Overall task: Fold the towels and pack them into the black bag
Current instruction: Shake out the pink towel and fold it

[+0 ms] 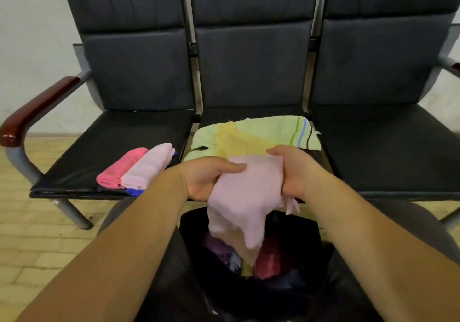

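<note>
The left hand (206, 178) is gripping one side of a pale pink towel (246, 204), fingers curled round the cloth, and the right hand (296, 172) is clutching the other side. The towel is hanging crumpled between them, its lower end dipping into the open black bag (298, 237), where a purple towel (219, 247) and a dark red towel (270, 259) are lying. Beyond, a yellow towel (236, 140) is lying on a green striped towel (273, 128) on the middle seat (249, 112). At the front edge of the left seat (112, 135), a folded hot-pink towel (122, 169) and a folded light pink towel (149, 167) are sitting touching, over a blue towel (134, 191).
</note>
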The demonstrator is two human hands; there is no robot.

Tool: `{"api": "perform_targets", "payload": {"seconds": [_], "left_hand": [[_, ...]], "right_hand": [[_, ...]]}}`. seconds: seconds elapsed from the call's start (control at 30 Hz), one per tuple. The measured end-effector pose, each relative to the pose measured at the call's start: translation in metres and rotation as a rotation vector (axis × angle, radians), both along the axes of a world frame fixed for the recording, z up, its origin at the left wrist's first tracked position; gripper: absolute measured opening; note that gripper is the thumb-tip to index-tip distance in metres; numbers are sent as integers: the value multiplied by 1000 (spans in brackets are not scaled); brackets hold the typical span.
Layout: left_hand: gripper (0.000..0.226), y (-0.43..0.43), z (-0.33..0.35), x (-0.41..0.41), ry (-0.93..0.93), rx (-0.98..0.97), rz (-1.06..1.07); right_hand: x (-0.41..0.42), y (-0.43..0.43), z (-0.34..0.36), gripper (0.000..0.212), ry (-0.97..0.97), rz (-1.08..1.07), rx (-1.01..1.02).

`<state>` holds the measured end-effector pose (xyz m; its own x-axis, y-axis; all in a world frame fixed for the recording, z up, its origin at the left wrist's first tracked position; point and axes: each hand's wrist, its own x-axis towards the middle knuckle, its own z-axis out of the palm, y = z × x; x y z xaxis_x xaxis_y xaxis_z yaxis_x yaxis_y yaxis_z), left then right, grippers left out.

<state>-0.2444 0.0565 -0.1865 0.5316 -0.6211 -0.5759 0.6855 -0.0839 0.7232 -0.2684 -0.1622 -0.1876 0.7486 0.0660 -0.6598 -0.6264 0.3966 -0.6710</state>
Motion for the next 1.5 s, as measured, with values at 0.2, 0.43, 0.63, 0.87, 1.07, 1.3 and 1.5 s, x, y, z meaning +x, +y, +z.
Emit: {"api": "perform_targets", "payload": {"seconds": [0.2,0.43,0.63,0.87,1.07,1.3,1.5], "left_hand": [[46,-4,-37,1,107,37,144],[28,-1,-58,8,140,215,270],[38,4,-60,20,92,250,396],[39,-3,-51,23,87,151,467],[33,-1,-37,20,67,14,487],[34,0,-36,24,53,-5,518],[30,-3,-33,22,50,13,479]], "right_hand": [[-3,2,-48,19,196,46,10],[8,10,-81,25,336,199,-73],[20,2,-85,25,263,283,-142],[26,0,-79,17,247,315,-58],[33,-9,-64,14,19,35,69],[35,-18,-59,21,56,138,118],[27,-15,-53,55,112,409,104]]}}
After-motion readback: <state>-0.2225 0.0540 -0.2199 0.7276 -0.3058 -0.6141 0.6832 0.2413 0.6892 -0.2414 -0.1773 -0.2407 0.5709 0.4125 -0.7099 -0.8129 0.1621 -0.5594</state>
